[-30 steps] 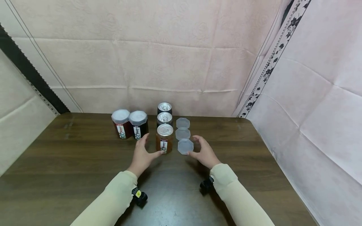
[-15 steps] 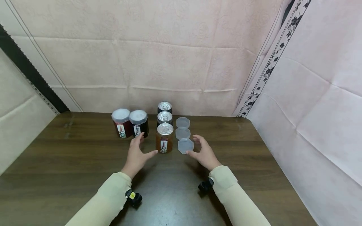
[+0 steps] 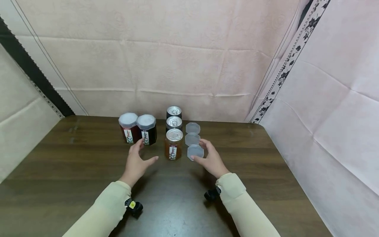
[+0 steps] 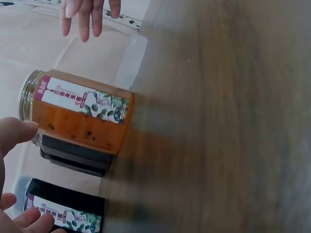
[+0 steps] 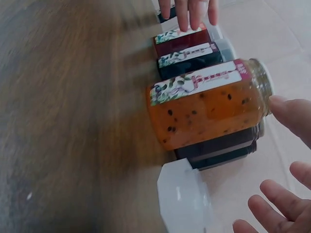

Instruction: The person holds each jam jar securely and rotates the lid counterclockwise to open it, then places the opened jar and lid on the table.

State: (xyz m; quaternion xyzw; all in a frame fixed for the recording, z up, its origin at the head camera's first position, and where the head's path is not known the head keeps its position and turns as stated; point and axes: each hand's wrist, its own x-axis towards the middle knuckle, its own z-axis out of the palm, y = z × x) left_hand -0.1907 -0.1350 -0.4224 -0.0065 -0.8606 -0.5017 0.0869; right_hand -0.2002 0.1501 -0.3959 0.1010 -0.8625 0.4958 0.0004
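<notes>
An amber jar (image 3: 173,149) with dark specks and a bare metal top stands in front of two dark jars (image 3: 174,123) in a row. My left hand (image 3: 135,164) is left of it, thumb and fingers spread and holding nothing. Its fingertips lie near the black jar (image 3: 148,136), which wears a translucent cap; contact is unclear. Several fingers of it show at the top of the right wrist view. To the right of the row lie three translucent plastic lids (image 3: 195,151). My right hand (image 3: 211,159) hovers beside the nearest lid, fingers apart, gripping nothing.
A capped dark red jar (image 3: 129,131) stands left of the black one. The brown wooden table (image 3: 260,184) ends at a pale cloth backdrop (image 3: 177,65). Another cloth wall (image 3: 334,108) slants along the right side.
My left hand has drawn away leftward from the amber jar. The right hand has shifted slightly left toward the lids. The jars and lids hold their places.
</notes>
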